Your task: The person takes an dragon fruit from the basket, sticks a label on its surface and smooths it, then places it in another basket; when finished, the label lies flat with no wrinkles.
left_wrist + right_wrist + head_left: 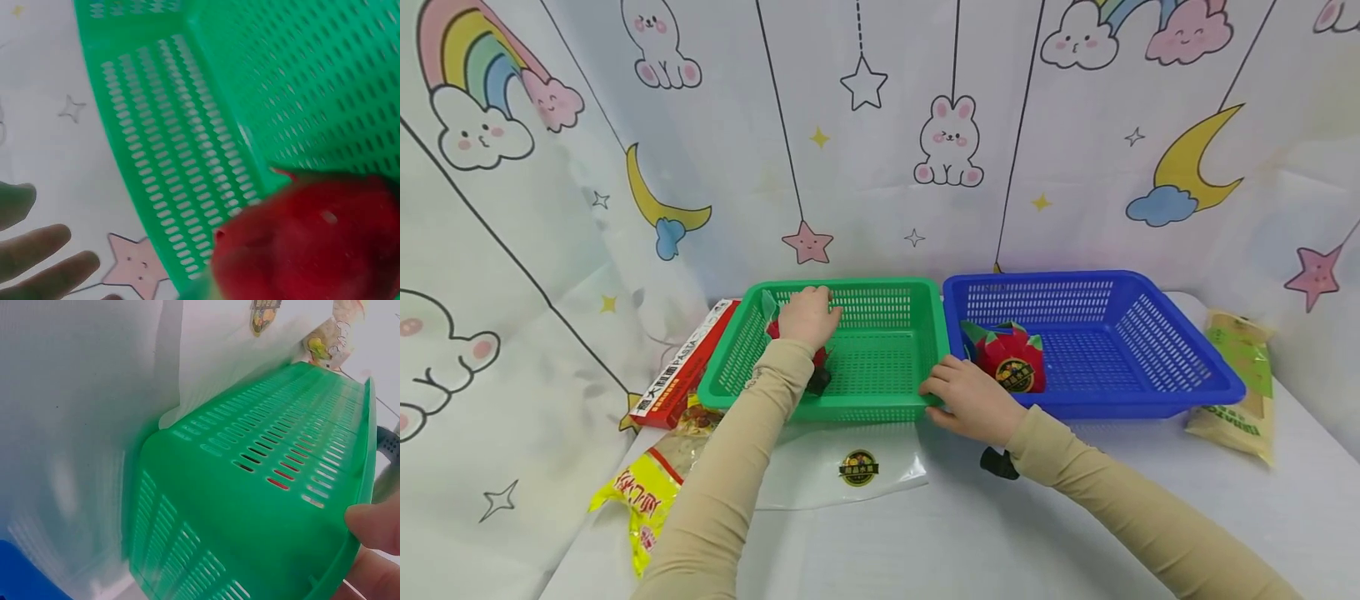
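Inside the green basket (887, 358), a red dragon fruit (319, 237) lies towards the left end, mostly hidden by my arm in the head view. Above it is my left hand (808, 317), and the left wrist view shows its fingers (47, 262) straight and spread, apart from the fruit. My right hand (973, 400) grips the basket's near right corner, thumb and fingers pinching the rim (359, 550). Just beside that hand, another red dragon fruit (1017, 354) with green tips and a round black label sits in the blue basket (1180, 400).
A flat white bag (805, 471) with a round logo lies before the green basket. On the left are a red pasta box (688, 367) and a yellow packet (647, 496). A green and tan packet (1243, 383) leans by the blue basket's right end. Patterned cloth (880, 200) hangs behind.
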### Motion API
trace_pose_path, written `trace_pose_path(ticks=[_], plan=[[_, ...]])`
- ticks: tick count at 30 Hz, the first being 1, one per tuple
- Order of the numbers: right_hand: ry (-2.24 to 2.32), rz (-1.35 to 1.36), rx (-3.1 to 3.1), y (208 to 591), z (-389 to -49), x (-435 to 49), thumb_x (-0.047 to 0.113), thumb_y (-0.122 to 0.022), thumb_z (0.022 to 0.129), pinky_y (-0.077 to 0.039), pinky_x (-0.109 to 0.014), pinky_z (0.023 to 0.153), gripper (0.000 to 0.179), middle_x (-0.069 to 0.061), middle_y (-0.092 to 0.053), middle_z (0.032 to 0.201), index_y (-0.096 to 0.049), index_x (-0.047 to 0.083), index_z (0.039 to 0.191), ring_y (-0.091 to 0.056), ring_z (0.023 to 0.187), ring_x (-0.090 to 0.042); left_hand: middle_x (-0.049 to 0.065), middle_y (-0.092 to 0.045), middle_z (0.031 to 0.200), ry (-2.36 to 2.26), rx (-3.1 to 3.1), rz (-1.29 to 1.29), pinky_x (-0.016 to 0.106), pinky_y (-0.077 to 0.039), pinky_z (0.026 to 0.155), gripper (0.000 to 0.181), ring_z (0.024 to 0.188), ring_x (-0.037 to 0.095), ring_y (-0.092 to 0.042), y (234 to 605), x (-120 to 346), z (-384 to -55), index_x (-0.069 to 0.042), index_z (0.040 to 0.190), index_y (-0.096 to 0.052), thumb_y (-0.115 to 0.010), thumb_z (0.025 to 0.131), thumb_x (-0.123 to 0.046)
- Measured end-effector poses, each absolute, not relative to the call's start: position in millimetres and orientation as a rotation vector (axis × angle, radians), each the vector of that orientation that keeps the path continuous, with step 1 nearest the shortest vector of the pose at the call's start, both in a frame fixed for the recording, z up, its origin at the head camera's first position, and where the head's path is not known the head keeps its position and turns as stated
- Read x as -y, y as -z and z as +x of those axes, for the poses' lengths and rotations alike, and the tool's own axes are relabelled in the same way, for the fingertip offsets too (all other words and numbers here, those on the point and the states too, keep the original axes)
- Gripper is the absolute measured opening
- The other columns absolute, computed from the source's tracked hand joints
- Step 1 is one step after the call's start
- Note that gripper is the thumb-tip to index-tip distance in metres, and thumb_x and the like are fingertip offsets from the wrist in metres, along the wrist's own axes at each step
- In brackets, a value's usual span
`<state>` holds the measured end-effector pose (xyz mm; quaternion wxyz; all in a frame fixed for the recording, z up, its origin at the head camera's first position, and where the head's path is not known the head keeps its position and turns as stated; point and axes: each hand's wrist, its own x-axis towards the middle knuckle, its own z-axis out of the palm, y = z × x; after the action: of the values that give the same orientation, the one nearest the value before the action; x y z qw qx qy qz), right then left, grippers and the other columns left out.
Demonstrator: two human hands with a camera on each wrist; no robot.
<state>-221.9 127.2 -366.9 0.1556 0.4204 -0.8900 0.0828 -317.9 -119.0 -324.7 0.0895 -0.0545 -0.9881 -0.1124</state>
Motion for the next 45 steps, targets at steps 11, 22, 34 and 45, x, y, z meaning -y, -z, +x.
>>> trace_pose_path(ticks=[11,22,34,45], plan=[[-0.239,1.181,2.532,371,-222,-125,0.018,-0.069,0.08,-0.046,-0.03,0.075,0.016,0.0,-0.062,0.089,-0.068,0.011,0.095,-0.05,0.086,-0.017,0.022,-0.045,0.129,0.309,2.963,0.013,0.056,-0.039,0.093,0.045,0.118,0.044,-0.041,338,139,-332,-0.003,0.126,-0.047,-0.052,0.092,-0.032],[-0.238,1.182,2.523,377,-221,-127,0.019,-0.069,0.08,-0.045,-0.029,0.074,0.016,0.001,-0.062,0.088,-0.067,0.012,0.094,-0.049,0.085,-0.016,0.027,-0.028,0.14,0.425,3.059,0.194,0.06,-0.035,0.096,0.067,0.122,0.051,-0.034,364,159,-338,-0.001,0.138,-0.03,-0.055,0.089,-0.04],[-0.242,1.173,2.524,376,-220,-127,0.02,-0.069,0.08,-0.045,-0.029,0.075,0.017,0.001,-0.062,0.089,-0.067,0.012,0.095,-0.048,0.086,-0.016,0.031,-0.014,0.142,0.603,3.183,0.171,0.055,-0.042,0.093,0.079,0.113,0.05,-0.045,362,161,-329,-0.005,0.143,-0.021,-0.055,0.086,-0.048],[-0.229,1.176,2.5,375,-222,-128,0.02,-0.069,0.08,-0.046,-0.029,0.076,0.017,0.001,-0.062,0.089,-0.067,0.012,0.095,-0.049,0.087,-0.016,0.04,-0.007,0.141,0.59,3.233,0.178,0.056,-0.039,0.096,0.092,0.12,0.056,-0.034,361,159,-326,-0.005,0.143,-0.016,-0.069,0.079,-0.042]])
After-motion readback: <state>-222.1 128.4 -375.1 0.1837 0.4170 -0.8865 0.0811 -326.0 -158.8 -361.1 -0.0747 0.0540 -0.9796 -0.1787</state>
